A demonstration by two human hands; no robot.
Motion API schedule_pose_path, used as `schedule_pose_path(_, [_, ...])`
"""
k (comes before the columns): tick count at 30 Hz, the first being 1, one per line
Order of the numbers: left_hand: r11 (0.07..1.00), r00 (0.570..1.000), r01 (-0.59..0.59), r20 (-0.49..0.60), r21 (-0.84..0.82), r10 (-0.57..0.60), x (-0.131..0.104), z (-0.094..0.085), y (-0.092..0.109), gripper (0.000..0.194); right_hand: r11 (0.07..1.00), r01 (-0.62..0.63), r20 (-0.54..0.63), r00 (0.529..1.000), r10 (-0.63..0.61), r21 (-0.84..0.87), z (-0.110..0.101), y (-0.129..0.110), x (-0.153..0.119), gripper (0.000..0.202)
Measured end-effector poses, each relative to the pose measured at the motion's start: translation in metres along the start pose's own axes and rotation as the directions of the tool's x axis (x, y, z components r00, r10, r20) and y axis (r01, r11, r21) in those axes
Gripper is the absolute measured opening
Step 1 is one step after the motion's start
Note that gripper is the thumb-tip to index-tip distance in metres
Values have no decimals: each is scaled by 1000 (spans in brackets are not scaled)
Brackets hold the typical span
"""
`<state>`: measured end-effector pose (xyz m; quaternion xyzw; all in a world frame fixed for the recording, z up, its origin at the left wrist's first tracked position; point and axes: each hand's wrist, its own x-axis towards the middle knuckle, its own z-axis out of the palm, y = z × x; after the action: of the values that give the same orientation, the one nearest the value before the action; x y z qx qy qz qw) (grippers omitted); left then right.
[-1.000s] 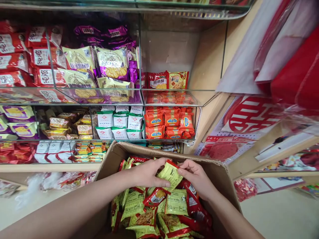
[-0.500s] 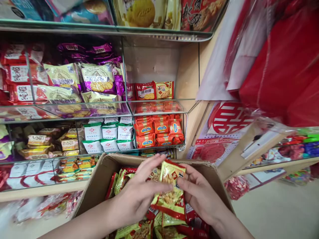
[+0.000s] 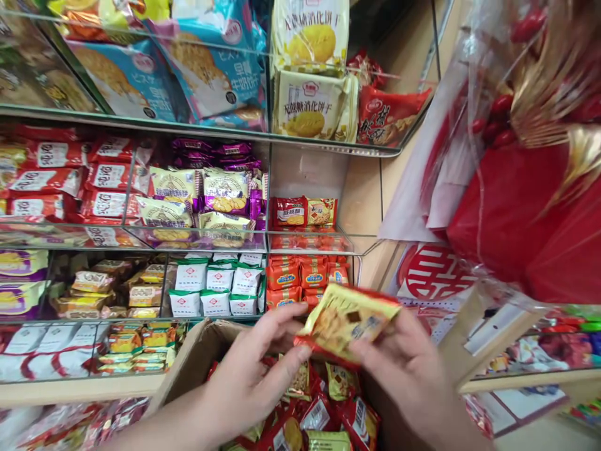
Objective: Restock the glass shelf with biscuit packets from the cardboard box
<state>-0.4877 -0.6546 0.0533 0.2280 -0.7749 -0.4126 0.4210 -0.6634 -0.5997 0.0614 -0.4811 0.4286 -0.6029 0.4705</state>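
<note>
The cardboard box's [image 3: 197, 357] left edge slants below the shelves [image 3: 84, 389]; red and yellow packets [image 3: 317, 413] overlap inside, uncountable. The left hand [image 3: 256, 369], half open, is at one yellow-and-red packet's [image 3: 350, 316] left corner; whether it grips, I cannot tell. Two upright packets [image 3: 290, 212] have open room above. The right hand [image 3: 408, 360] pinches the yellow-and-red packet above the box.

Free room: the gap above two small red and yellow foil packets [image 3: 304, 212] in the pale-backed compartment [image 3: 305, 170]. Limits: clear glass lip [image 3: 312, 243] low in front, glass shelf edge [image 3: 328, 145] overhead, pale wooden side panel [image 3: 362, 194] right. Depth hard to judge. Plastic-wrapped red decoration [image 3: 507, 225] crowds the right. Left hand [image 3: 260, 369], right hand [image 3: 408, 366] and the flat yellow-and-red packet [image 3: 350, 319] between them obstruct the brown cardboard box [image 3: 188, 357].
</note>
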Motion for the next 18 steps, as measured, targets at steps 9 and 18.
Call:
schedule_pose_path(9, [264, 834, -374, 199, 889, 514, 85, -60, 7, 40, -105, 402, 396, 759, -517, -909, -7, -112, 135, 28])
schedule_pose_path(18, [178, 858, -265, 148, 948, 491, 93, -56, -16, 46, -316, 30, 38, 999, -19, -948, 20, -90, 255, 42])
